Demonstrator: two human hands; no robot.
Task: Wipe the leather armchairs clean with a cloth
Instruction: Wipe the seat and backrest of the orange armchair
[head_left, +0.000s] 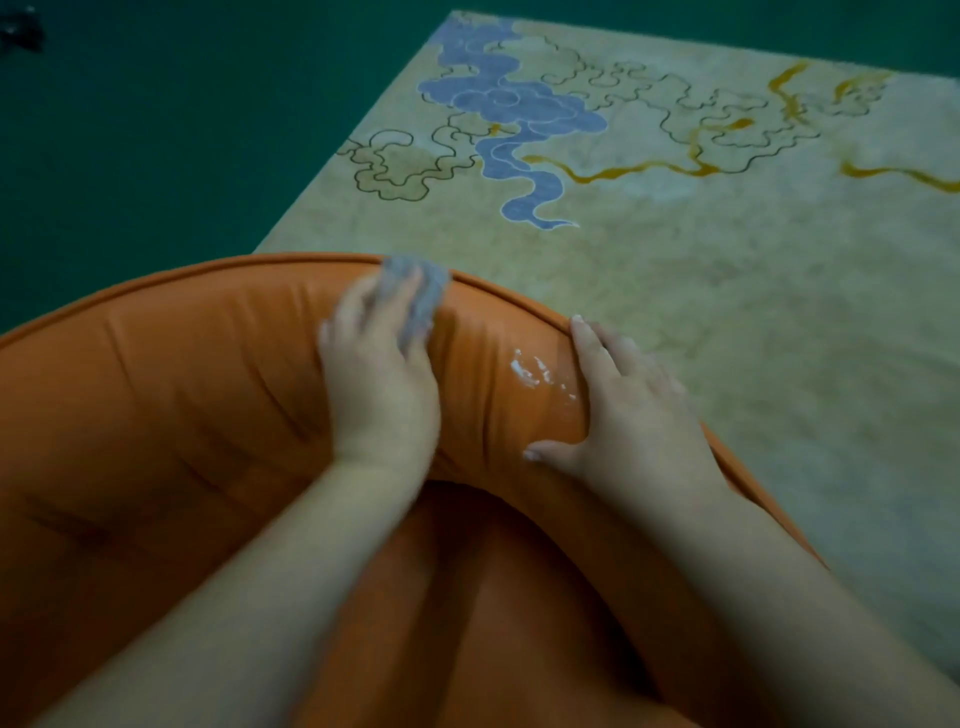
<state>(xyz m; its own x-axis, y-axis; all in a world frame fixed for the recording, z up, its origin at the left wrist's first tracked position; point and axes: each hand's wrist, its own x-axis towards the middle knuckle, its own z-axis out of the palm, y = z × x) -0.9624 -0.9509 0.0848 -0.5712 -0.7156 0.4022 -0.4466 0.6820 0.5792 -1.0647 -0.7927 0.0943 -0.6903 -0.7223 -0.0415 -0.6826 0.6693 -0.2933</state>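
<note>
Now cloth (418, 301) under left hand (379, 364)

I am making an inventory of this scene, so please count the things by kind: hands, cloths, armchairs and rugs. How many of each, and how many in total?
Hands: 2, the left hand and the right hand
Cloths: 1, the grey cloth
Armchairs: 1, the orange armchair
Rugs: 1, the patterned rug
Total: 5

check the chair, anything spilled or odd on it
Yes: white smears sit on the orange armchair's padded rim, between the left hand pressing the grey cloth and the right hand. Possibly unwiped cleaner.
</note>
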